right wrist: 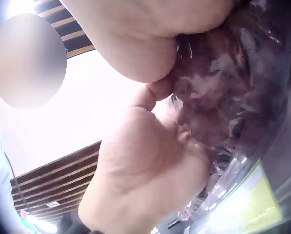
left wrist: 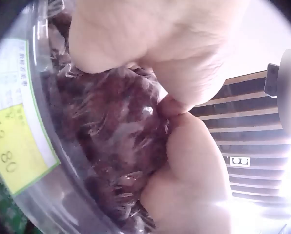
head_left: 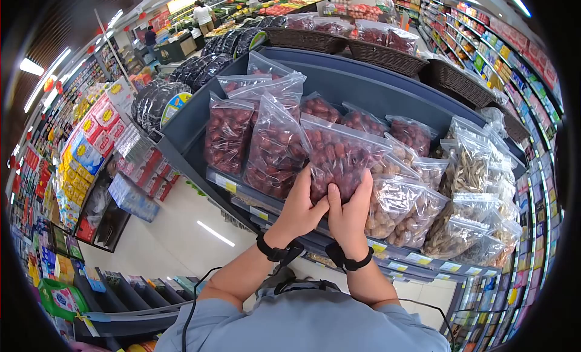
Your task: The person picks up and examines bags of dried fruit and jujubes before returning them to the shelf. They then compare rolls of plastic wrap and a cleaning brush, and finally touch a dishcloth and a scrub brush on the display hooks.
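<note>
Both hands grip a clear zip bag of red dates (head_left: 340, 155) at its lower part, above the front of a grey display bin. The left hand (head_left: 301, 203) holds the bag's left side, and the right hand (head_left: 354, 203) its right side. The thumbs lie close together on the near face; the fingers behind the bag are mostly hidden. In the left wrist view, dark red dates (left wrist: 121, 122) press against the wrinkled plastic beside the hands. Close by on the left stands another bag of dates (head_left: 275, 149).
Bags of walnut-like goods (head_left: 396, 203) and bags of dried goods (head_left: 472, 213) fill the bin's right side. Price labels (head_left: 226, 182) line the grey bin's front edge (head_left: 290, 222). Wicker baskets (head_left: 387, 56) stand behind, and watermelon-like wrapped rounds (head_left: 160, 104) to the left.
</note>
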Demonstrator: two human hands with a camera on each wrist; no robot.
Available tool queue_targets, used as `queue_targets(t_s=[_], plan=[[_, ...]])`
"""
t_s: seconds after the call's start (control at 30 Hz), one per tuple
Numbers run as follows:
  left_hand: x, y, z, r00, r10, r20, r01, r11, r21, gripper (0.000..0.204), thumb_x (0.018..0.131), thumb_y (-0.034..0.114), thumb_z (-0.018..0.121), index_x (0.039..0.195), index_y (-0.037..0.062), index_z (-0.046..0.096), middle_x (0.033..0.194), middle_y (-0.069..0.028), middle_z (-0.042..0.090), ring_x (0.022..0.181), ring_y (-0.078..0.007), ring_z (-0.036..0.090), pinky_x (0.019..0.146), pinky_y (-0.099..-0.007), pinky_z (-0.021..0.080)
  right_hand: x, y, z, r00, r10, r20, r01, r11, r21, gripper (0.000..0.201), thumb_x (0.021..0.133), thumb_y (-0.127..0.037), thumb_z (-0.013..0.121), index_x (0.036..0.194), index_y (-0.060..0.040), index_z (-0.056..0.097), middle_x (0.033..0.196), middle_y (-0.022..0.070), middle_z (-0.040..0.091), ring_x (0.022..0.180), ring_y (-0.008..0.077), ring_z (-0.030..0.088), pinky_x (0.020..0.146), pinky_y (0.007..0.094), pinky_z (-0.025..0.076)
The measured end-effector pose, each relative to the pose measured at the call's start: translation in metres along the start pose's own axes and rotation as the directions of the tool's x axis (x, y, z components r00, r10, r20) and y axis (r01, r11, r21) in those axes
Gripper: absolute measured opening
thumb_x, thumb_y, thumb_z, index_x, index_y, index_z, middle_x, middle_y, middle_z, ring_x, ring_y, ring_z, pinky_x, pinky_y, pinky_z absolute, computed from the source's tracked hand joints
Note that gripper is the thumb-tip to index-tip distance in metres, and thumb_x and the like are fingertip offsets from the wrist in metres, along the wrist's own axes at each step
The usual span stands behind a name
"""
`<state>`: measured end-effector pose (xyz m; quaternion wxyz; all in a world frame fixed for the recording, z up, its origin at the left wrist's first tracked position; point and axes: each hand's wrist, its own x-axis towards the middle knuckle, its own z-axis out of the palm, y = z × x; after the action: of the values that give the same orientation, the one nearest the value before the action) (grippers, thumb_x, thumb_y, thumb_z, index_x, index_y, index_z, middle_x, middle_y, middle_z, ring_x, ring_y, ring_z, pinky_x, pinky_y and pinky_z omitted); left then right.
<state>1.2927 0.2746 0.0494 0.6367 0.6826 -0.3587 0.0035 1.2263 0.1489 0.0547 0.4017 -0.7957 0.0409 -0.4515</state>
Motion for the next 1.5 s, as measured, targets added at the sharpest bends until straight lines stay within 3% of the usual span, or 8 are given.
queue_targets(t_s=[0.2, 0.33, 0.5, 0.73, 0.87, 1.0, 1.13, 1.5], plan=[[-0.011, -0.005, -0.005, 0.999, 0.037, -0.001, -0.036, 0.983, 0.179, 0.096, 0.092, 0.023, 0.071, 0.160, -0.0080, 0.011, 0.157, -0.0360, 0.031, 0.148, -0.0447, 0.036, 0.122, -0.0480, 0.029, -0.004, 0.001, -0.005, 0.967, 0.017, 0.253, -0.001, 0.998, -0.062, 0.075, 0.094, -0.003, 0.063, 0.155, 0.0132, 0.022, 0.161, 0.0404, 0.018, 0.148, 0.0564, 0.024, 0.122, 0.0552, 0.024], [-0.015, -0.001, -0.012, 0.998, 0.032, 0.058, -0.049, 0.948, 0.313, 0.096, 0.092, 0.024, 0.073, 0.159, -0.0086, 0.013, 0.158, -0.0360, 0.031, 0.147, -0.0464, 0.037, 0.121, -0.0495, 0.031, -0.019, -0.014, -0.013, 0.962, 0.022, 0.273, 0.004, 0.996, -0.095, 0.072, 0.095, -0.002, 0.061, 0.158, 0.0056, 0.025, 0.164, 0.0376, 0.013, 0.151, 0.0539, 0.023, 0.122, 0.0531, 0.024], [-0.022, 0.014, -0.017, 0.983, 0.074, 0.165, -0.149, 0.851, 0.504, 0.093, 0.091, 0.020, 0.074, 0.158, -0.0104, 0.016, 0.152, -0.0379, 0.037, 0.140, -0.0508, 0.045, 0.114, -0.0502, 0.041, -0.053, -0.026, -0.018, 0.918, 0.004, 0.398, 0.049, 0.991, -0.124, 0.077, 0.087, -0.023, 0.076, 0.154, -0.0056, 0.042, 0.162, 0.0430, 0.001, 0.147, 0.0684, 0.006, 0.111, 0.0785, 0.015], [-0.010, 0.002, -0.017, 0.972, 0.100, 0.211, -0.198, 0.830, 0.522, 0.101, 0.088, 0.017, 0.076, 0.160, -0.0076, 0.011, 0.156, -0.0370, 0.034, 0.142, -0.0509, 0.042, 0.115, -0.0494, 0.041, -0.040, -0.016, -0.015, 0.912, -0.002, 0.409, 0.049, 0.993, -0.103, 0.065, 0.088, -0.027, 0.077, 0.144, -0.0031, 0.054, 0.164, 0.0409, 0.002, 0.150, 0.0650, 0.006, 0.113, 0.0766, 0.014], [0.011, 0.004, -0.016, 0.973, 0.058, 0.222, -0.152, 0.889, 0.433, 0.111, 0.082, 0.016, 0.081, 0.161, -0.0058, 0.006, 0.157, -0.0373, 0.031, 0.144, -0.0500, 0.041, 0.114, -0.0491, 0.041, -0.039, -0.008, -0.013, 0.918, -0.022, 0.396, 0.060, 0.995, -0.085, 0.065, 0.088, -0.026, 0.078, 0.144, -0.0047, 0.054, 0.165, 0.0401, 0.003, 0.151, 0.0626, 0.008, 0.114, 0.0745, 0.016], [0.039, 0.028, -0.030, 0.862, -0.392, 0.322, 0.338, 0.917, 0.213, 0.122, 0.086, 0.025, 0.083, 0.160, -0.0067, -0.008, 0.159, -0.0355, 0.031, 0.146, -0.0424, 0.041, 0.115, -0.0424, 0.040, -0.039, -0.021, -0.019, 0.913, 0.073, 0.400, -0.087, 0.996, 0.017, 0.073, 0.088, -0.023, 0.078, 0.151, -0.0069, 0.046, 0.165, 0.0390, 0.002, 0.151, 0.0619, 0.009, 0.115, 0.0740, 0.017], [0.058, -0.018, -0.017, 0.933, -0.277, 0.228, 0.281, 0.960, 0.018, 0.128, 0.086, 0.034, 0.084, 0.159, -0.0097, -0.011, 0.159, -0.0296, 0.032, 0.146, -0.0299, 0.038, 0.119, -0.0370, 0.033, -0.043, -0.038, -0.020, 0.916, 0.128, 0.381, -0.139, 0.990, 0.002, 0.075, 0.087, -0.023, 0.078, 0.152, -0.0073, 0.043, 0.164, 0.0390, 0.000, 0.150, 0.0631, 0.008, 0.114, 0.0753, 0.019], [0.047, 0.013, -0.010, 0.984, -0.156, 0.090, 0.154, 0.988, 0.027, 0.119, 0.081, 0.031, 0.087, 0.162, -0.0001, 0.005, 0.160, -0.0339, 0.029, 0.150, -0.0400, 0.034, 0.121, -0.0459, 0.031, -0.050, -0.033, -0.006, 0.913, 0.099, 0.396, -0.027, 0.982, -0.185, 0.068, 0.081, -0.026, 0.082, 0.141, -0.0067, 0.055, 0.166, 0.0373, 0.003, 0.150, 0.0644, 0.005, 0.115, 0.0759, 0.017]])
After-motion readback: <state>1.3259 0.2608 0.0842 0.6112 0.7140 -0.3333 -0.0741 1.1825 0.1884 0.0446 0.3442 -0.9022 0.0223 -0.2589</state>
